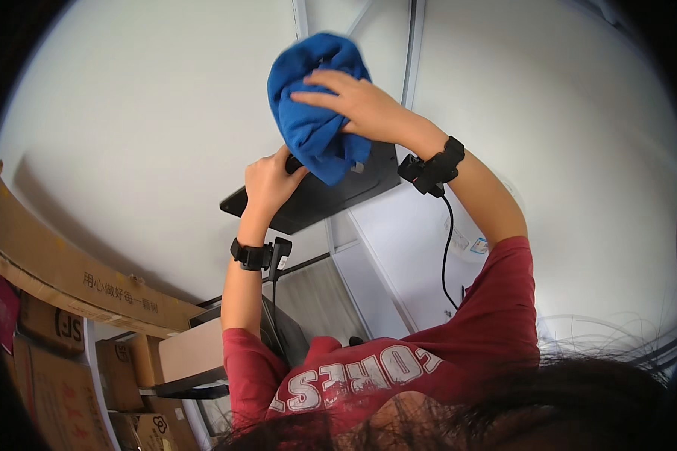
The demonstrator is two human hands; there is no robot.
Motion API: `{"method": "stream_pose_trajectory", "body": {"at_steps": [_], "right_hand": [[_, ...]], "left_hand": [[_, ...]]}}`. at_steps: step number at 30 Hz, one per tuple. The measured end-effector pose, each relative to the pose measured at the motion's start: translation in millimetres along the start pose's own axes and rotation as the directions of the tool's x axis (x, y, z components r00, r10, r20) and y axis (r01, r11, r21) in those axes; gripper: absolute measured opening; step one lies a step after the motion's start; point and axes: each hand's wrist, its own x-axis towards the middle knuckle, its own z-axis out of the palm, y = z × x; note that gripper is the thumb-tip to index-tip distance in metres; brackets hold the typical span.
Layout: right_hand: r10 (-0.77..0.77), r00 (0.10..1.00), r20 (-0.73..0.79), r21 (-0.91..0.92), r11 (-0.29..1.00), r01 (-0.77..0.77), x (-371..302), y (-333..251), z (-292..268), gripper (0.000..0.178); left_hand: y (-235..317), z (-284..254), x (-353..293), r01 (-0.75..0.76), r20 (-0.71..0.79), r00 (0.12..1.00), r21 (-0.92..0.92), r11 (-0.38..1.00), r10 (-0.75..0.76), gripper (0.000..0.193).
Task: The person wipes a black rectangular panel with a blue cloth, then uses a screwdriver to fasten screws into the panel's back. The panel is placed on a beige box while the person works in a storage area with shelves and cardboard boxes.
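A bunched blue cloth (308,124) is raised in front of me near the top of the view. My right hand (357,105) lies over it, holding it with the fingers somewhat apart. Just below and left, my left hand (269,180) is closed at the upper edge of a flat black panel (316,203), its fingers curled round a dark part there. The cloth covers the panel's upper middle, so what lies behind is hidden. I cannot tell the panel's kind. It slants upward to the right. Each wrist wears a black strap with a small device and a cable.
Brown cardboard boxes (60,383) are stacked at the lower left, with a long carton (90,282) above them. A white surface (399,248) lies below the panel, holding a few small items near my right arm. Pale walls (150,113) surround the area.
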Motion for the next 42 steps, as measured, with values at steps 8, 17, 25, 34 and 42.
{"method": "stream_pose_trajectory", "body": {"at_steps": [8,17,25,34,42], "right_hand": [[0.232,0.958,0.167,-0.134,0.968,-0.211,-5,-2,23,0.064],[0.285,0.911,0.299,0.067,0.946,-0.318,-20,12,40,0.068],[0.25,0.946,0.207,-0.054,0.968,-0.244,-42,17,65,0.053],[-0.023,1.0,-0.005,-0.216,0.976,0.021,5,-11,49,0.037],[0.002,0.98,-0.198,-0.27,0.961,-0.057,9,-28,18,0.047]], "left_hand": [[-9,16,2,-0.043,-0.085,0.995,0.137,0.99,0.055,0.067],[-6,13,6,-0.046,-0.01,0.999,0.042,0.998,0.047,0.048],[2,-3,10,0.25,-0.072,0.963,-0.142,0.958,-0.261,0.077],[39,-17,33,0.057,0.028,0.998,-0.105,0.993,-0.055,0.106],[0,14,18,0.123,-0.109,0.986,-0.027,0.992,-0.125,0.053]]}}
